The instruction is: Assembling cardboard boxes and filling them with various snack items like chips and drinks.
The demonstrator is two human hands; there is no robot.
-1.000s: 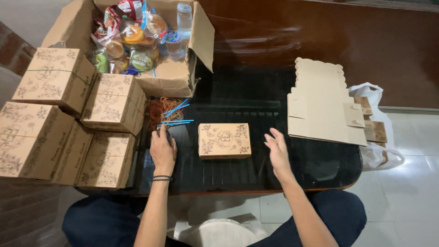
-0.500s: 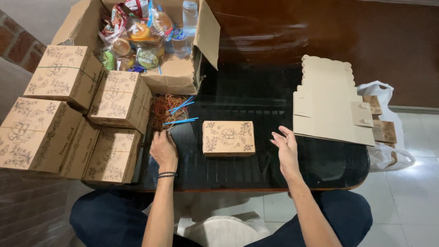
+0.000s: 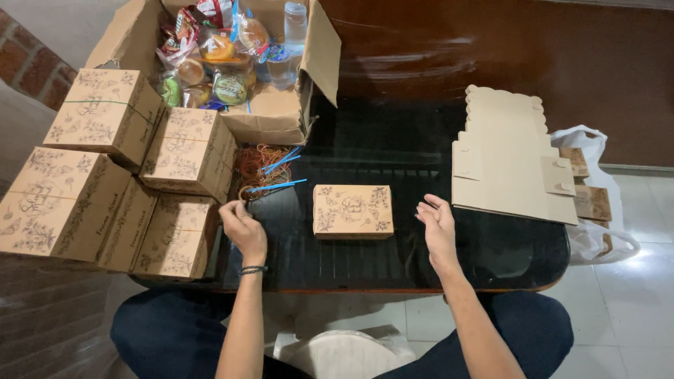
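Observation:
A closed brown printed box (image 3: 352, 210) lies flat in the middle of the dark glass table (image 3: 421, 151). My left hand (image 3: 243, 226) is left of it at the near edge of a pile of rubber bands (image 3: 263, 165). Its fingertips are pinched on one rubber band (image 3: 243, 194). My right hand (image 3: 437, 226) hovers just right of the box, fingers apart, holding nothing. Blue sticks (image 3: 279, 184) lie across the pile.
Several closed printed boxes (image 3: 133, 175) are stacked at the left. An open carton (image 3: 281, 119) of wrapped snacks and water bottles stands at the back left. Flat unfolded box blanks (image 3: 509, 158) lie at the right, and beyond them a white plastic bag (image 3: 597, 203).
My left hand has reached a little forward to the edge of the rubber-band pile and closed its fingertips on a band. The right hand has barely moved.

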